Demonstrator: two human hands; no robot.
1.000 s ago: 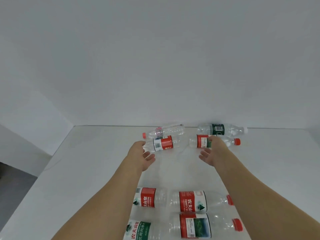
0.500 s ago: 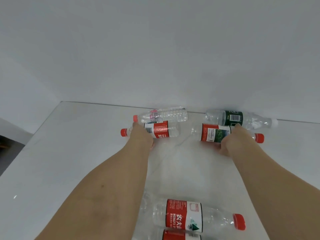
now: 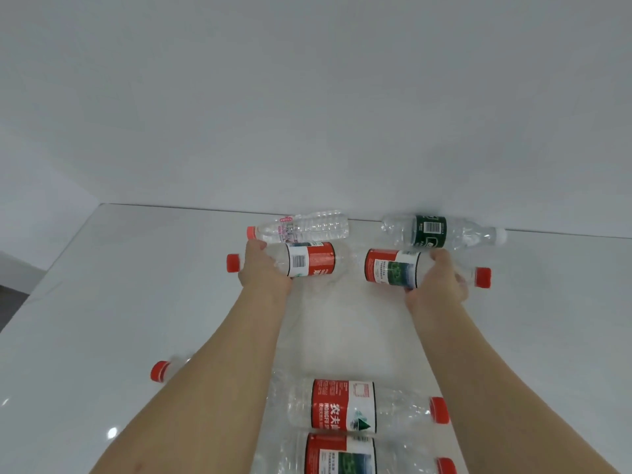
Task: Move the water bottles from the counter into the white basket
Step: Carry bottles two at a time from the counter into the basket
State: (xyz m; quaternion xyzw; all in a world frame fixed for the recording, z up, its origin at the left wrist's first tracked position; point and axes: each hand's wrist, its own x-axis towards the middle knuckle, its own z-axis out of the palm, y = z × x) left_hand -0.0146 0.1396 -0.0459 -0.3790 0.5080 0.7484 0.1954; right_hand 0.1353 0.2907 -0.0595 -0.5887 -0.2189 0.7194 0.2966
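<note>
Several clear water bottles lie on their sides on the white counter [image 3: 113, 295]. My left hand [image 3: 261, 268] grips a red-labelled bottle [image 3: 311, 263] near its red-capped neck. My right hand [image 3: 439, 285] grips another red-labelled bottle [image 3: 391, 270] by its shoulder, cap pointing right. Behind them, against the wall, lie a pink-labelled bottle [image 3: 307, 227] and a dark-green-labelled bottle [image 3: 431, 230]. Close to me lie two more red-labelled bottles [image 3: 345, 405] [image 3: 342, 455], and a red cap [image 3: 160, 371] shows beside my left forearm. The white basket is out of view.
A plain white wall rises straight behind the counter. The counter's left edge [image 3: 30, 292] drops off to a darker floor at the far left. Bare counter surface lies to the left and right of my arms.
Both hands have gone from reaching with open fingers to closing round the two far red-labelled bottles. The camera has moved nearer and tilted down.
</note>
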